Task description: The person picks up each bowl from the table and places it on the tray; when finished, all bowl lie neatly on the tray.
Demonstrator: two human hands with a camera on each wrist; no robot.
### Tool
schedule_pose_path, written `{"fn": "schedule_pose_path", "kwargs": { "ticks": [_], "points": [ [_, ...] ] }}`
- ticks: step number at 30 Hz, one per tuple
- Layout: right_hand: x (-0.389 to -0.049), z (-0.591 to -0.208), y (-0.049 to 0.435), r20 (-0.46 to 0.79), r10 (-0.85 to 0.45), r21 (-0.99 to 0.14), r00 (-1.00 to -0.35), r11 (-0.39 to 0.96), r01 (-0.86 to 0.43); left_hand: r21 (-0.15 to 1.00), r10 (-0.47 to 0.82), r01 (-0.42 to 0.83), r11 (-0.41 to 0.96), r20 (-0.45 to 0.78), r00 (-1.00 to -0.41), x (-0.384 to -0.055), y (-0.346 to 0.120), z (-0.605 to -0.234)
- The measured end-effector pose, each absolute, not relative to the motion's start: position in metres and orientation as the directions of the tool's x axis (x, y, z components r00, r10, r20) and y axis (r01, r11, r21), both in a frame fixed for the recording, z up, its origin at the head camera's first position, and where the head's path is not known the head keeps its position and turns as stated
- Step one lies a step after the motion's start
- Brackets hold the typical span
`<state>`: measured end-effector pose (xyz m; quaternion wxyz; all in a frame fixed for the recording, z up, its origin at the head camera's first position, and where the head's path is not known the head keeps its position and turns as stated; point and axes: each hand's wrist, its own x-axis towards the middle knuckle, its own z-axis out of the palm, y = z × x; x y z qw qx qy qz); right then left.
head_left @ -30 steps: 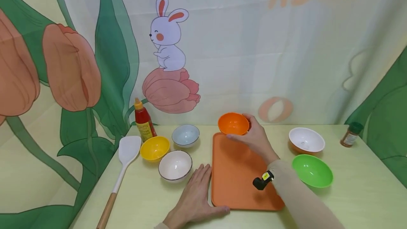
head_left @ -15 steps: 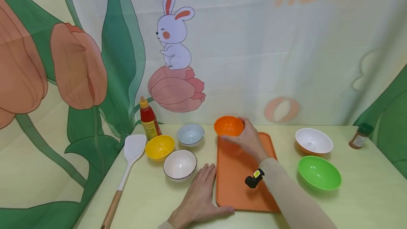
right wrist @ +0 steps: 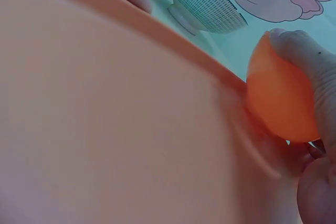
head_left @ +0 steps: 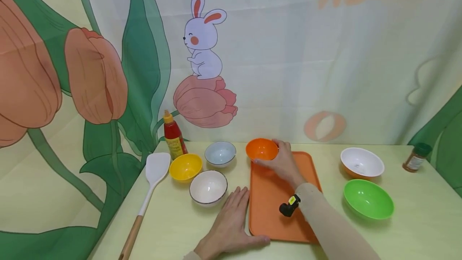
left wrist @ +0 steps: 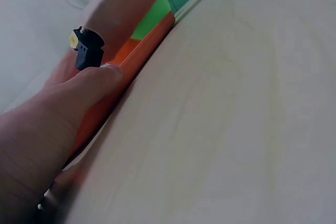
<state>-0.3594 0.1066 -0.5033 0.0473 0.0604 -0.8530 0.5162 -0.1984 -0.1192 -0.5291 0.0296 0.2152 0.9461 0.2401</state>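
In the head view my right hand (head_left: 282,163) grips an orange bowl (head_left: 262,150) at the far left corner of an orange tray (head_left: 278,208). The thumb lies on the bowl's near side and the fingers curve round its right side. The right wrist view shows the bowl (right wrist: 281,98) tilted on its side in that view, low at the tray's rim. My left hand (head_left: 229,226) lies with straight fingers along the tray's left edge, its thumb at the near edge. In the left wrist view that thumb (left wrist: 100,85) rests against the tray's rim.
Left of the tray stand a white bowl (head_left: 208,187), a pale blue bowl (head_left: 220,154), a yellow bowl (head_left: 185,167), a red sauce bottle (head_left: 174,137) and a spatula (head_left: 144,206). To the right are a white-and-orange bowl (head_left: 362,162), a green bowl (head_left: 369,200) and a spice jar (head_left: 416,157).
My right hand has brought the orange bowl left and lower, onto the tray's far left corner. The left hand keeps its place by the tray. The head view has turned slightly left.
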Motion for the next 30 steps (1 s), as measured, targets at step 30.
{"fn": "schedule_pose_path", "kwargs": {
  "ticks": [30],
  "points": [
    [-0.339,-0.457,0.127,0.247,-0.084,-0.883,-0.965,0.390,-0.260,0.455,0.420,0.392,0.799,0.043,-0.906,-0.196,-0.118,-0.527]
  ]
}}
